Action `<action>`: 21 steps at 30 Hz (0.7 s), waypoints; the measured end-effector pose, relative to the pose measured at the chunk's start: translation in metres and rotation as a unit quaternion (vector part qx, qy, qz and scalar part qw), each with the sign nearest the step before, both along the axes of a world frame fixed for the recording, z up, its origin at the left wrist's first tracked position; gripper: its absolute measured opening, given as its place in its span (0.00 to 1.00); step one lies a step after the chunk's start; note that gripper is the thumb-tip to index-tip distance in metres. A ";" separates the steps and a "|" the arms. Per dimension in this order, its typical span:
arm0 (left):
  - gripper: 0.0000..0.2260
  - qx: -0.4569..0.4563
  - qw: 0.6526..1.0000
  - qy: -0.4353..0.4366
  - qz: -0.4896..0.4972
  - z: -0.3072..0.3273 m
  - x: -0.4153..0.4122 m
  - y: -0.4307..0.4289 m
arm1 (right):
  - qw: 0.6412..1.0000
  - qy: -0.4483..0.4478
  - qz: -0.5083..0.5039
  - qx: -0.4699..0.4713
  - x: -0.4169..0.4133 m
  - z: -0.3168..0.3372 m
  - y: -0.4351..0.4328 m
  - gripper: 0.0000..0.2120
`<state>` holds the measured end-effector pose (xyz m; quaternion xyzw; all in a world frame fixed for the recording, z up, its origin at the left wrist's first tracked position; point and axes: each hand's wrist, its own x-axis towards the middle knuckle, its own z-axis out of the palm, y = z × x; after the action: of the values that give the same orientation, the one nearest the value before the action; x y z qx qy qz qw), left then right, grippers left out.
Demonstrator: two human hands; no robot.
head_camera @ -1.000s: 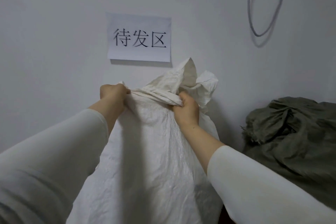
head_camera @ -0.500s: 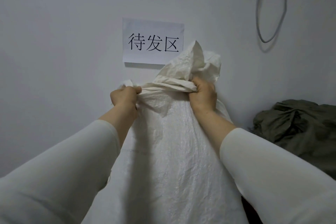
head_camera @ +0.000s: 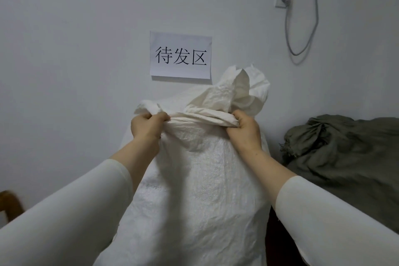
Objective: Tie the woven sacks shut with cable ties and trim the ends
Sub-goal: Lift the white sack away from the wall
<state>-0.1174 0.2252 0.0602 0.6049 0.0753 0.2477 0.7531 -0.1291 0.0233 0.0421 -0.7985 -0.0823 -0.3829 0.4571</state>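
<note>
The loose mouth of the tall white woven plastic sack [head_camera: 194,190] has flopped over toward 2 o'clock since the earlier frame. Both hands now sit slightly lower beneath the white paper sign with black characters [head_camera: 181,55], which is on the wall at 12 o'clock. The sack stands upright at centre, in front of the pale wall. The left hand [head_camera: 148,128] clenches the gathered neck at 10 o'clock and the right hand [head_camera: 245,131] clenches it at 2 o'clock, with a twisted band of fabric stretched between them. A crumpled olive-green cloth heap [head_camera: 345,157] lies at 3 o'clock.
</note>
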 end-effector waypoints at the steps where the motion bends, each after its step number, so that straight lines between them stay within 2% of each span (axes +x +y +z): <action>1: 0.10 -0.001 1.000 0.005 0.002 -0.001 -0.013 -0.003 | 1.000 0.012 -0.001 -0.008 -0.015 -0.001 -0.004 0.13; 4: 0.31 -0.011 1.000 0.017 0.015 -0.002 -0.054 -0.012 | 0.998 0.042 0.010 -0.041 -0.060 -0.002 -0.013 0.04; 5: 0.37 -0.008 1.000 0.014 0.011 -0.004 -0.069 -0.012 | 0.997 0.053 0.009 -0.047 -0.073 -0.002 -0.016 0.07; 6: 0.39 0.006 1.000 0.006 -0.003 -0.006 -0.085 -0.013 | 0.997 0.065 0.008 -0.045 -0.085 -0.003 -0.018 0.17; 8: 0.35 0.056 0.998 0.008 -0.023 -0.011 -0.111 -0.013 | 0.997 0.062 0.027 -0.045 -0.108 -0.003 -0.022 0.33; 10: 0.18 0.116 0.993 0.019 0.002 -0.017 -0.128 -0.008 | 0.993 0.061 0.071 -0.079 -0.127 -0.006 -0.022 0.43; 11: 0.09 0.146 0.988 0.028 0.029 -0.019 -0.140 -0.006 | 0.988 0.070 0.090 -0.107 -0.132 -0.008 -0.021 0.43; 13: 0.02 0.217 0.971 0.073 0.075 -0.020 -0.159 -0.002 | 0.975 0.105 0.097 -0.170 -0.144 -0.008 -0.016 0.33; 14: 0.06 0.269 0.952 0.117 0.092 -0.020 -0.166 -0.001 | 0.968 0.119 0.093 -0.200 -0.150 -0.007 -0.012 0.27; 16: 0.18 0.406 0.876 0.227 0.128 -0.013 -0.183 -0.002 | 0.957 0.130 0.092 -0.242 -0.161 -0.004 0.000 0.16; 17: 0.23 0.451 0.853 0.225 0.131 -0.008 -0.191 -0.003 | 0.953 0.128 0.095 -0.259 -0.168 -0.004 0.008 0.10; 18: 0.29 0.480 0.851 0.187 0.102 -0.004 -0.199 -0.003 | 0.949 0.128 0.097 -0.272 -0.175 -0.005 0.014 0.08; 20: 0.45 0.508 0.857 0.078 -0.043 -0.001 -0.208 -0.006 | 0.948 0.120 0.102 -0.278 -0.184 -0.006 0.022 0.09; 21: 0.52 0.535 0.836 0.052 -0.112 -0.003 -0.210 -0.006 | 0.951 0.111 0.106 -0.269 -0.185 -0.007 0.022 0.08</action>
<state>-0.3279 0.2194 0.0574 0.9295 -0.0984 0.1316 0.3302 -0.3143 0.0456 0.0348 -0.9162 -0.2146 -0.2048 0.2694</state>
